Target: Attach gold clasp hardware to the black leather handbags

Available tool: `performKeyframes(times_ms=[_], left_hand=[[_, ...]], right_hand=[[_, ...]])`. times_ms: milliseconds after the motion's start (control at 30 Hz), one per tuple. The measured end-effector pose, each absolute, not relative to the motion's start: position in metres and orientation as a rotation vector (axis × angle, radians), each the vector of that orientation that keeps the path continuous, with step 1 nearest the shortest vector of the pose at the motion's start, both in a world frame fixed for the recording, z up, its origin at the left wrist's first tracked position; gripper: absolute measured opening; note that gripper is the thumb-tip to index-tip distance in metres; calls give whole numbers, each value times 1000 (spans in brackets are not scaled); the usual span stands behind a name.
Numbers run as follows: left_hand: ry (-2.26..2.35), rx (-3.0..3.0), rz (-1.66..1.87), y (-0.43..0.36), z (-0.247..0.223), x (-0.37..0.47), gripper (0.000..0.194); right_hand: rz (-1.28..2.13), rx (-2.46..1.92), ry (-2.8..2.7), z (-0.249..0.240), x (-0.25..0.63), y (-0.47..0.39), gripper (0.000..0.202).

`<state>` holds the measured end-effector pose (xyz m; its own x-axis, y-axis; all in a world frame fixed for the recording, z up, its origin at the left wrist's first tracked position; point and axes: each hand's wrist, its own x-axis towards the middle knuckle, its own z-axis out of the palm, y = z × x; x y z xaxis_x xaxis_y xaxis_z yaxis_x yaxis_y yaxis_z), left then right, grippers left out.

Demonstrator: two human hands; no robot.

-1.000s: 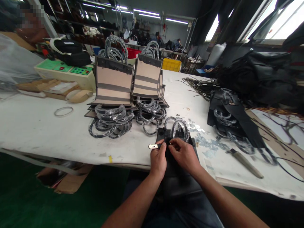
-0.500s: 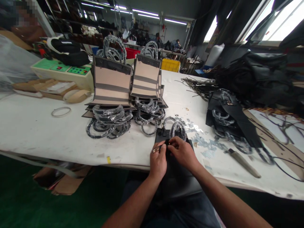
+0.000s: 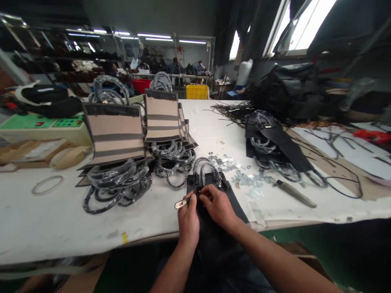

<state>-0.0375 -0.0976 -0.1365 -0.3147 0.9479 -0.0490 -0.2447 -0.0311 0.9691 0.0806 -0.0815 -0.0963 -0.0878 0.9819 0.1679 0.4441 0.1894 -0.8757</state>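
Strap tip [image 3: 182,203] further out (silvery scraps [image 3: 248,179] nearby)

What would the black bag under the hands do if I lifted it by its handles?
The black bag would probably flop and hang loosely, since its lower part seems to drape past the edge of the table. Its handles look stiffer, as they stand up in arches. They might feel slippery, because they have shiny clear wrap on them.
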Motion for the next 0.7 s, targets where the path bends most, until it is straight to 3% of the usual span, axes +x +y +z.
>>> performKeyframes(times_ms=[167, 400, 567, 700], left_hand=[[1279, 733, 1544, -92, -129, -37, 46], [1398, 665, 1483, -78, -126, -40, 46], [1723, 1406, 1430, -74, -110, -51, 64], [1653, 2121, 1389, -72, -76, -47, 53]], right_hand=[[754, -1242, -1615, -88, 115, -102, 24], [302, -1729, -1787, -106, 228, -51, 28], [329, -1845, -2191, -115, 246, -21, 29], [412, -1779, -2228, -112, 250, -18, 25]])
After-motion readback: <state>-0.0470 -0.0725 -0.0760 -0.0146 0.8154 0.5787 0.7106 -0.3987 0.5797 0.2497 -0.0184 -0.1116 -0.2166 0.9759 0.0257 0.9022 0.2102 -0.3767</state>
